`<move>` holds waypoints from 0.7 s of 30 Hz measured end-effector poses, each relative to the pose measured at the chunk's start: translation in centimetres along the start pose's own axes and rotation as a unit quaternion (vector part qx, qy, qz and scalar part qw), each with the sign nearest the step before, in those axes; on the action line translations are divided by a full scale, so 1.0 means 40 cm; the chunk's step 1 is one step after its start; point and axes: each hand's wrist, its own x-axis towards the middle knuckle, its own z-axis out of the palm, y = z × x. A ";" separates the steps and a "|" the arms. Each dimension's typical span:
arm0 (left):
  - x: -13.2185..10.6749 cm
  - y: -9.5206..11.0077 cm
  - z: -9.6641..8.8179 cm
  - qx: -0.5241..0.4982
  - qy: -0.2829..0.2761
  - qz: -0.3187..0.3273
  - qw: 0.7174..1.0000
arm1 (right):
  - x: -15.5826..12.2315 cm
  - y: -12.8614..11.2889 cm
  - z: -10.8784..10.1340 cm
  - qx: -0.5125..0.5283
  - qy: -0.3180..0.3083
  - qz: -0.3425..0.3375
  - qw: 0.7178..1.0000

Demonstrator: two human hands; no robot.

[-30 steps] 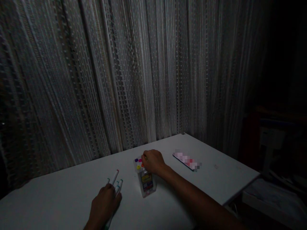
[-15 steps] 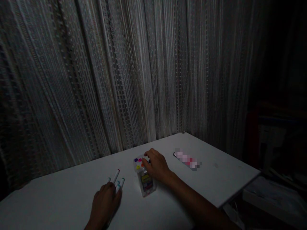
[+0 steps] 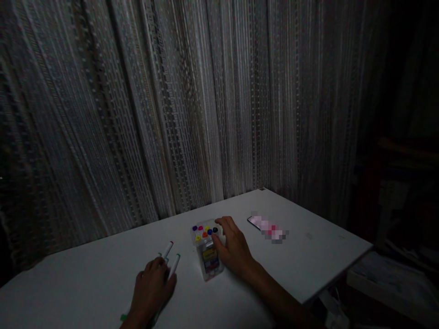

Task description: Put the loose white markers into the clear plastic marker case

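Note:
My left hand is closed around several white markers low over the table; red and green ends stick out past the fingers. A green end also shows beside the wrist. Right of it stands a clear plastic marker box, upright, with a printed label on its front. Coloured marker ends, among them yellow, pink, orange, blue and black, show at its top. My right hand is at the box's right side, thumb and fingers apart near the top corner, with nothing visible between them. Whether the thumb touches the box is unclear.
A phone with a lit, blurred screen lies on the white table to the right. A patterned curtain hangs along the table's back edge. Dim items, including a pale box, are beyond the right edge.
My right hand has drawn back from over the box's top to its right side, showing more coloured marker ends. The markers in my left hand have shifted slightly.

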 end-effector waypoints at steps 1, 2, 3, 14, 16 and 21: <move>0.001 -0.001 0.002 -0.002 0.009 0.000 1.000 | -0.012 0.005 0.002 0.009 0.015 0.011 1.000; 0.003 -0.004 0.004 -0.007 0.018 0.002 1.000 | -0.025 0.012 0.007 0.018 0.029 0.026 0.999; 0.006 -0.008 0.005 -0.016 0.026 0.004 1.000 | -0.041 0.022 0.013 0.027 0.043 0.042 0.998; 0.013 0.003 -0.066 -0.459 0.108 -0.099 0.876 | -0.214 0.069 0.107 0.093 0.029 0.092 0.991; -0.003 0.045 -0.085 -0.538 0.119 -0.126 0.825 | -0.226 0.032 0.114 0.112 -0.048 0.025 0.992; -0.054 0.168 -0.125 -0.623 0.137 -0.175 0.750 | -0.218 -0.064 0.114 0.088 -0.108 -0.136 0.981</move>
